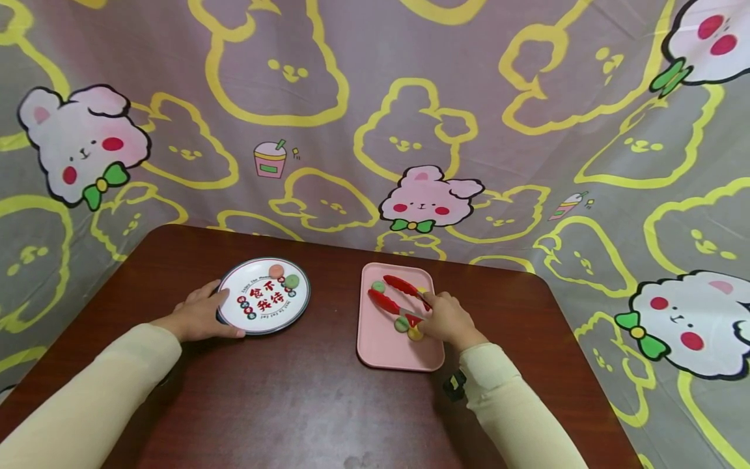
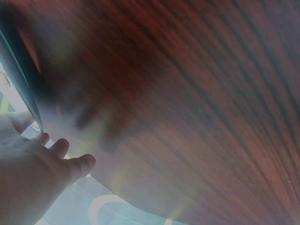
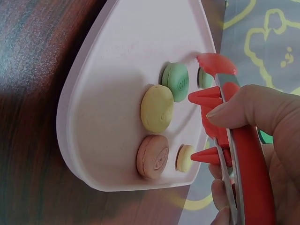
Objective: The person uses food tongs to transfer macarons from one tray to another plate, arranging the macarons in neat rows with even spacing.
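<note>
My left hand (image 1: 202, 312) grips the left rim of a round white plate (image 1: 240, 306) with red lettering and a dark edge. A pink macaron (image 1: 276, 271) and a green macaron (image 1: 291, 281) lie on the plate's far right side. My right hand (image 1: 450, 320) holds red-and-silver tongs (image 1: 383, 301) above a pink tray (image 1: 375, 345); their red ends are spread apart. In the right wrist view the tray bears green macarons (image 3: 176, 82), yellow macarons (image 3: 157, 108) and a pink macaron (image 3: 152, 157). None is visibly caught in the tongs.
Plate and tray stand apart on a dark brown wooden table (image 1: 281, 397). A patterned curtain (image 1: 328, 150) with cartoon rabbits hangs along the table's back and sides. Through the left wrist view, mostly dark table (image 2: 187, 117) shows beside the plate's rim.
</note>
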A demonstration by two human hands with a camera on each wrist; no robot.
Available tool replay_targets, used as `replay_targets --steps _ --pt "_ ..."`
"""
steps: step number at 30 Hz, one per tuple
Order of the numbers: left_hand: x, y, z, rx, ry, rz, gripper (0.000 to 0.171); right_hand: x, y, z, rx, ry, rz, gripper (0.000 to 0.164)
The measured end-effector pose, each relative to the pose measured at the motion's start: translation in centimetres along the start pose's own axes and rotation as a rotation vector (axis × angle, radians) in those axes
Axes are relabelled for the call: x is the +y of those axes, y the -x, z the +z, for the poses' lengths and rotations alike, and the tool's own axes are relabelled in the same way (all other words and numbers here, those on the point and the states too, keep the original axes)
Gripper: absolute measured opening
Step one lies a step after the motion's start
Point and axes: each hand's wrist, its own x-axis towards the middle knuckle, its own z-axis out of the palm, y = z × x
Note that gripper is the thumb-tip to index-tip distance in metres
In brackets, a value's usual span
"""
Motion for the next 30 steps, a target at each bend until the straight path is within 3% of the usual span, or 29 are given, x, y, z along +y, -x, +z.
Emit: replay_targets --steps 21,30 --pt "-0.12 0.13 0.19 0.025 0.005 0.013 0.123 0.26 -0.62 -0.16 -0.04 -0.078 0.004 0.071" --pt "0.15 0.11 0.02 0.002 0.016 -0.008 0.125 0.61 -0.78 -0.06 -0.047 -0.11 -0.003 0.072"
